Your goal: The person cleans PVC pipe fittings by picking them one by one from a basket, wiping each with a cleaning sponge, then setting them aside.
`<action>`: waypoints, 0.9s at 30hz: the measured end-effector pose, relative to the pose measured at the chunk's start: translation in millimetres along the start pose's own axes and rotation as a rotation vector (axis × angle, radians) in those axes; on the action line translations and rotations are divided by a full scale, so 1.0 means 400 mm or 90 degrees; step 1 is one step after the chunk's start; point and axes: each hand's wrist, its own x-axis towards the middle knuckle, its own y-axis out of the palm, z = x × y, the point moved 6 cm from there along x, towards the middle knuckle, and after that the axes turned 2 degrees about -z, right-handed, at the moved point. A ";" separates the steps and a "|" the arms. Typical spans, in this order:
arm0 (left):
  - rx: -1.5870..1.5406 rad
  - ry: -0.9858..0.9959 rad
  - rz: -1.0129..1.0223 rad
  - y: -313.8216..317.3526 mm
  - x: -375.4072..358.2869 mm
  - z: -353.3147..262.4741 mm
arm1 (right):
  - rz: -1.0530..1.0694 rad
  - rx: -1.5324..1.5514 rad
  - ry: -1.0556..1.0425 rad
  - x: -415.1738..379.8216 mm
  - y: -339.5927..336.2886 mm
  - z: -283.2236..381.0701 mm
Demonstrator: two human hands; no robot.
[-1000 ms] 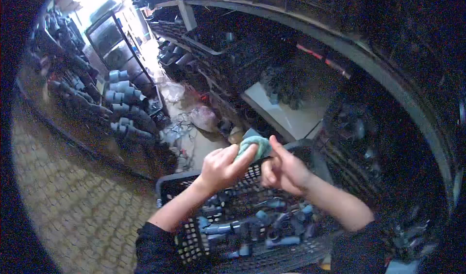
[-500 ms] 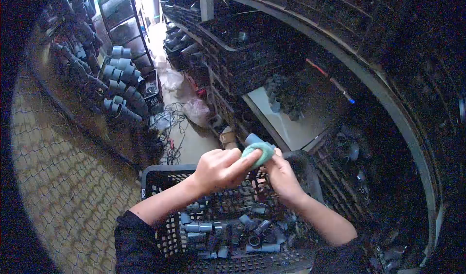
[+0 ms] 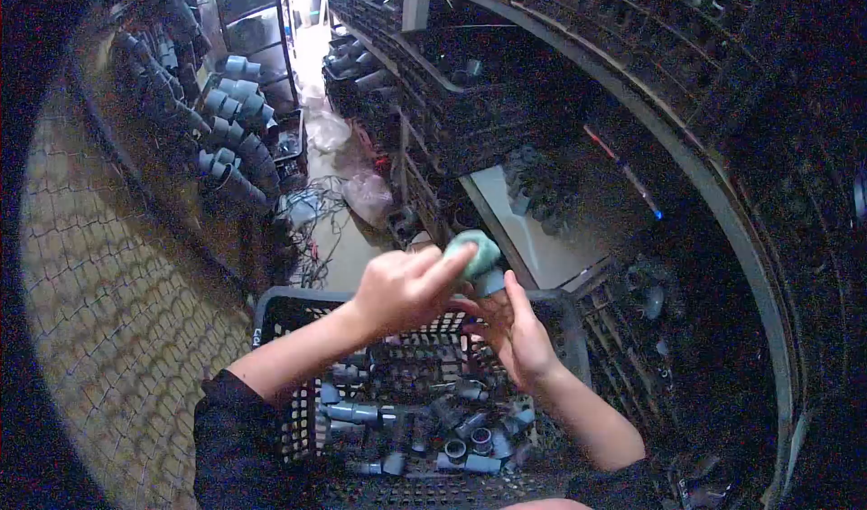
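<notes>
My left hand [image 3: 405,286] is closed on a pale green cloth [image 3: 475,252], bunched up with the forefinger pressed along it. Just beneath the cloth is a grey pipe fitting [image 3: 489,282], partly hidden, held between the thumb and fingers of my right hand [image 3: 522,337]. Both hands are above a black plastic crate [image 3: 271,304]. Inside the crate lie several loose grey pipe fittings [image 3: 354,412], some end-on with round openings showing.
Grey fittings [image 3: 237,104] are piled on the left by a wire mesh [image 3: 135,329]. Dark stacked crates [image 3: 452,86] and a shelf edge [image 3: 668,117] fill the right. Cables [image 3: 312,226] and plastic bags [image 3: 366,194] lie on the floor ahead.
The cloth, which was wrapped over the fitting, has lifted up off its end in my left hand. My right hand has dropped slightly and turned, its thumb now raised. The view has shifted a little.
</notes>
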 end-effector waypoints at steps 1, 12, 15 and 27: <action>0.008 -0.035 -0.033 0.004 -0.003 0.023 | 0.008 0.004 0.002 -0.002 0.003 -0.001; -0.066 -0.079 -0.038 0.047 -0.034 0.034 | -0.018 -0.016 -0.025 -0.001 0.004 -0.003; -0.024 -0.064 -0.046 0.043 -0.041 0.009 | -0.053 -0.002 -0.042 -0.008 0.003 -0.011; -0.071 0.038 -0.046 0.030 -0.026 -0.063 | 0.000 0.153 -0.038 0.000 0.008 0.005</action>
